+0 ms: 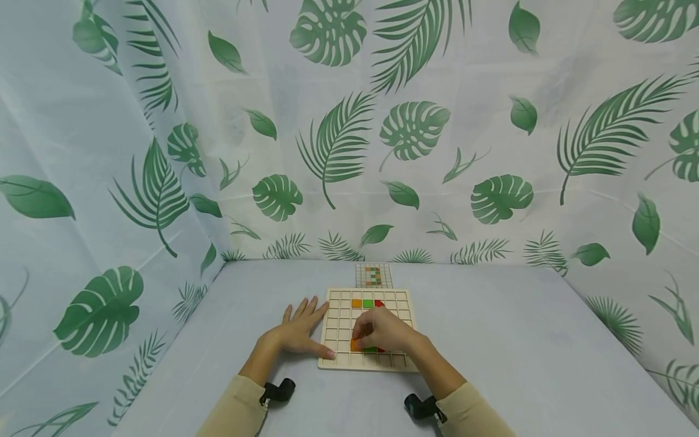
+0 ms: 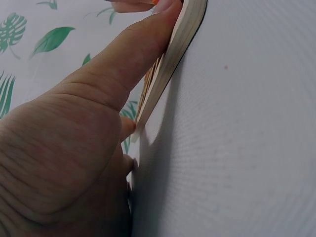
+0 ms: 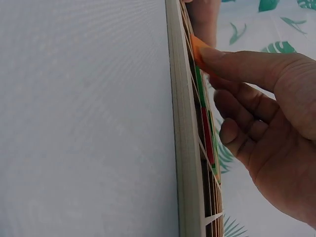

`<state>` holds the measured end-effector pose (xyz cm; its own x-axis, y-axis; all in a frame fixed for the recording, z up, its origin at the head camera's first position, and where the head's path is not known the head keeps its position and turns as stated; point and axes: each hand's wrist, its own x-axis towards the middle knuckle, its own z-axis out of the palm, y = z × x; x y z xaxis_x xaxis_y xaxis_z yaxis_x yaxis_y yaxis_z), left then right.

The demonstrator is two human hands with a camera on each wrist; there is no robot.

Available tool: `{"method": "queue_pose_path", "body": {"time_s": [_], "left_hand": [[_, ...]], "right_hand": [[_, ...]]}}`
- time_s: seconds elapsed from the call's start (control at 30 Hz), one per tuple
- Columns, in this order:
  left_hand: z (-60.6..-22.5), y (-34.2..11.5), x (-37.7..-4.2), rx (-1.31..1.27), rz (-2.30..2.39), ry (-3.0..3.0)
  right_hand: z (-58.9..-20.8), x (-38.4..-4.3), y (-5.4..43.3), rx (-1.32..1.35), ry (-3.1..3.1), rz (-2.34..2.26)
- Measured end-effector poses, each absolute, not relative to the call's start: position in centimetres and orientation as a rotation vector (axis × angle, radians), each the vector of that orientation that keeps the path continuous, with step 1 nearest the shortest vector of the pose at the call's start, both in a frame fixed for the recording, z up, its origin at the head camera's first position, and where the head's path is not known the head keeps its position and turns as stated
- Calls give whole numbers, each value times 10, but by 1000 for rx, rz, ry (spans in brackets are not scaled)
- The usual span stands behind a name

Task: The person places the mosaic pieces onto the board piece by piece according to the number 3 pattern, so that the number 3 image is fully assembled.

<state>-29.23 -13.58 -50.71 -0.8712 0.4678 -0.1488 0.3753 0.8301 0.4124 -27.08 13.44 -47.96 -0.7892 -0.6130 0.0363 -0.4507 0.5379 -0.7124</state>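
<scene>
A wooden grid board (image 1: 337,317) lies on the table with coloured tiles in some of its squares. My left hand (image 1: 297,331) is spread at the board's left side, thumb resting on the near left rim and forefinger at the left edge. Over the board, my right hand (image 1: 386,329) pinches an orange tile (image 3: 197,50) between thumb and fingers; the tile stands tilted at a square in a near row. Beside it lie a green tile (image 3: 200,89) and a red tile (image 3: 207,136). A farther row holds orange (image 1: 357,303), green (image 1: 368,303) and red tiles (image 1: 379,303). My right hand hides the squares between the rows.
Behind the board lies a pattern card (image 1: 360,276) printed with a grid and coloured squares. The pale table (image 1: 491,340) extends to both sides. Leaf-printed cloth (image 1: 338,230) hangs at the back and sides. A small black camera (image 1: 419,406) is worn on each wrist.
</scene>
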Motion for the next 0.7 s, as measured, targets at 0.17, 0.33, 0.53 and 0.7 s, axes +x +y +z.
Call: {"method": "queue_pose_path", "body": {"time_s": [0.17,0.33,0.53,0.7], "left_hand": [[-507,-135,-293,646,547,2763],[-506,-135,-293,649,539,2765],[-504,-137,-288,668,554,2747],[-502,-138,-285,668,608,2751]], "right_hand": [[-480,-270,137,-885,2579,-1045],[-480,-269,136,-881,2594,-992],[-480,-265,135,-956,2617,-911],[-477,-263,141,-992,2688,-871]]}}
